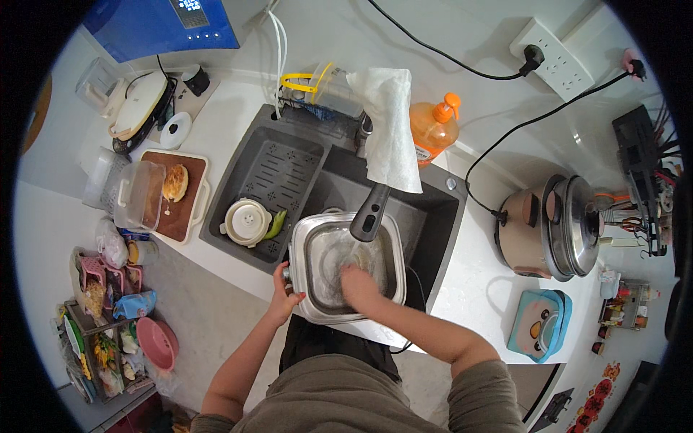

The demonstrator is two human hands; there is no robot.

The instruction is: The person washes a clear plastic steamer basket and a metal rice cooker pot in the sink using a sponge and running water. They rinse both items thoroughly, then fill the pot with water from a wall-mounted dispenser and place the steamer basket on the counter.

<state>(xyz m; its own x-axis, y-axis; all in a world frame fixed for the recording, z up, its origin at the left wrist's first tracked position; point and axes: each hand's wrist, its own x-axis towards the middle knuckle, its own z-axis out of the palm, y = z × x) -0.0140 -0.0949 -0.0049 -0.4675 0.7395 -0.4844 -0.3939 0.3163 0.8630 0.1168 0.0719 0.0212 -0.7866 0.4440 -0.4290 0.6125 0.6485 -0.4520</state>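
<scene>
A square stainless steel pan sits over the near edge of the dark grey sink, with water in it. My left hand grips the pan's left side, thumb on the rim. Inside the pan, my right hand reaches into the water; its fingers are blurred and partly hidden, so I cannot tell whether they hold anything. Just above hangs the dark grey faucet head, with a stream of water below it. A white cloth or paper towel drapes over the faucet behind.
A white lidded pot and green peppers lie on the sink's left drainer. An orange pump bottle stands behind. Rightward are a large electric cooker and a blue case. A brown board holds bread.
</scene>
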